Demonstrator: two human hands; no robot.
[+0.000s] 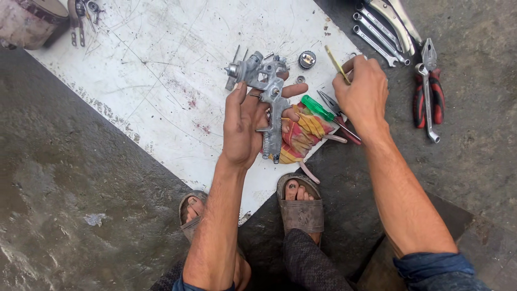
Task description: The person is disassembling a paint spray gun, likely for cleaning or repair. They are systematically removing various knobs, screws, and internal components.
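My left hand [243, 125] grips a grey metal spray gun body [264, 86], nozzle end pointing left and handle hanging down over a striped red and yellow rag [301, 137]. My right hand [363, 91] pinches a thin yellow-green stick [336, 63] between thumb and fingers, to the right of the gun. A small round metal cap [307, 59] and a little ring [300, 80] lie on the white board [161, 81] between the two hands.
A green-handled screwdriver [318, 108] and needle-nose pliers [339, 118] lie by the rag. Several wrenches [377, 37], red-handled pliers [428, 91] and a spanner rest on the concrete at right. A dirty bucket [27, 21] stands top left. My sandalled feet [301, 205] are below.
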